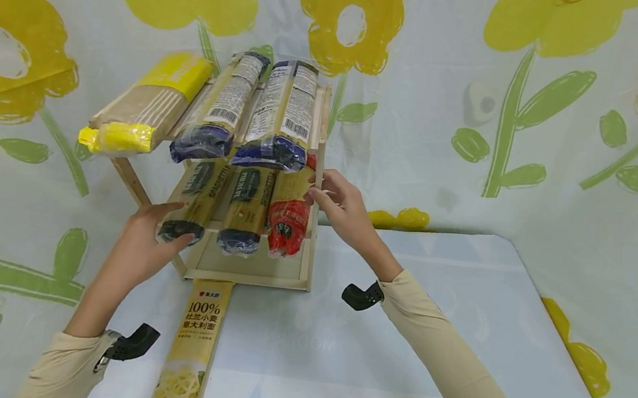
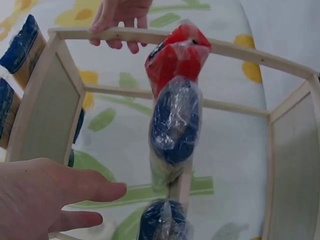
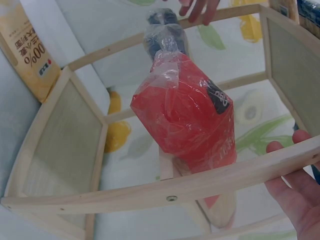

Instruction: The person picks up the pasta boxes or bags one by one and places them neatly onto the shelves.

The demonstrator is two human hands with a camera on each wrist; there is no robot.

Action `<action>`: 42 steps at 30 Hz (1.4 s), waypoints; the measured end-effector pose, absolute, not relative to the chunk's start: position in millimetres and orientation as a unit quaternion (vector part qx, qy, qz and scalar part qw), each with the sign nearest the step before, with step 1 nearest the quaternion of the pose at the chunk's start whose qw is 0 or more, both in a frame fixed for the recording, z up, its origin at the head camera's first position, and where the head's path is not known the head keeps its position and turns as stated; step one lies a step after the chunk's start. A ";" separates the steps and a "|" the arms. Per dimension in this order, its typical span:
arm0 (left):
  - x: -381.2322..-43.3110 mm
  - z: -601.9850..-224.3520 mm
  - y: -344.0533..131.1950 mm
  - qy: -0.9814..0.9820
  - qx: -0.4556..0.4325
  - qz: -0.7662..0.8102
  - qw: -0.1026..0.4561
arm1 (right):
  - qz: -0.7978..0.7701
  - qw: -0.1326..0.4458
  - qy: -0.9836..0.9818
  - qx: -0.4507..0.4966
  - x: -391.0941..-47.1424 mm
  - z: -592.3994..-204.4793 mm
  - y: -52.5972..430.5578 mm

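Note:
A two-tier wooden rack (image 1: 249, 279) holds bagged pasta. My left hand (image 1: 144, 245) is at its left side, near the dark end of a spaghetti packet (image 1: 193, 200) on the lower tier. In the left wrist view its fingers (image 2: 95, 187) extend with a gap to the packets. My right hand (image 1: 347, 210) holds the right upright, fingers wrapping the wood in the right wrist view. Beside that upright lies a red-ended pasta packet (image 1: 289, 222), with another spaghetti packet (image 1: 247, 207) in the middle.
Above lie a yellow-and-brown packet (image 1: 155, 96) and two blue-ended pasta packets (image 1: 226, 98). A yellow pasta box (image 1: 189, 349) lies on the pale table (image 1: 394, 367) before the rack. A flower-printed cloth (image 1: 426, 106) hangs behind.

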State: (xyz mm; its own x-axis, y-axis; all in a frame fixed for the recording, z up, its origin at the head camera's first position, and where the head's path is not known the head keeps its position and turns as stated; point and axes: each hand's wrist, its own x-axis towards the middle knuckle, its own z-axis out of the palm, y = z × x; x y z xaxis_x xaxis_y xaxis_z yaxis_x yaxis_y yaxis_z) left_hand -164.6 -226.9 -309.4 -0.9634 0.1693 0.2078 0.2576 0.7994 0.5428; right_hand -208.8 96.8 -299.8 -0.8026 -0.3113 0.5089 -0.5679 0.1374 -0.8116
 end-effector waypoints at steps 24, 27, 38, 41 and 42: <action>-99.2 -345.8 -227.4 -0.944 -0.071 -0.304 0.108 | 0.592 0.112 -0.745 0.288 -209.0 -299.7 97.3; -96.1 -355.0 -225.0 -0.943 -0.070 -0.309 0.101 | 0.594 0.111 -0.743 0.288 -209.6 -300.3 98.2; -82.0 -401.5 -219.9 -0.943 -0.006 -0.333 -0.021 | 0.589 0.110 -0.749 0.284 -210.1 -302.3 95.3; -80.4 -419.5 -218.0 -0.939 0.018 -0.339 -0.056 | 0.594 0.107 -0.744 0.287 -210.3 -302.1 95.0; -79.6 -424.9 -217.1 -0.937 0.026 -0.342 -0.068 | 0.596 0.106 -0.741 0.288 -210.5 -302.1 95.2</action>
State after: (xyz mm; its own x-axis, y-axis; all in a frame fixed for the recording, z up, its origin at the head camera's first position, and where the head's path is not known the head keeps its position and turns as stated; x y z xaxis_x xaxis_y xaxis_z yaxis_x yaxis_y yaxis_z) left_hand -79.6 -217.1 -424.9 -0.9895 -0.0026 -0.1447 -0.0953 0.7643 0.6378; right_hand -210.5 95.2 -302.1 -0.8112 -0.3015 0.5010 -0.5540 0.1220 -0.8235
